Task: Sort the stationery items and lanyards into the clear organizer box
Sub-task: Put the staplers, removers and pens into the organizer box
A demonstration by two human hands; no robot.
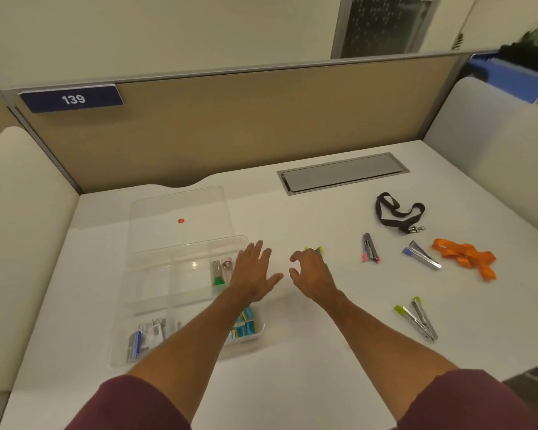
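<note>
The clear organizer box (156,308) lies at the left of the white desk with its lid (180,225) open behind it. A green stapler (218,274) and staple boxes (244,327) lie in its compartments. My left hand (253,273) hovers flat with spread fingers over the box's right edge. My right hand (312,274) is over a yellow stapler (316,250), fingers loosely curled; only the stapler's tip shows. A pink stapler (370,252), a blue stapler (421,258), a lime stapler (418,319), a black lanyard (398,214) and an orange lanyard (466,257) lie to the right.
A grey cable hatch (342,172) is set into the desk behind the items. A tan partition (230,128) with a blue "139" sign (72,99) closes the back. White padded side panels stand at left and right.
</note>
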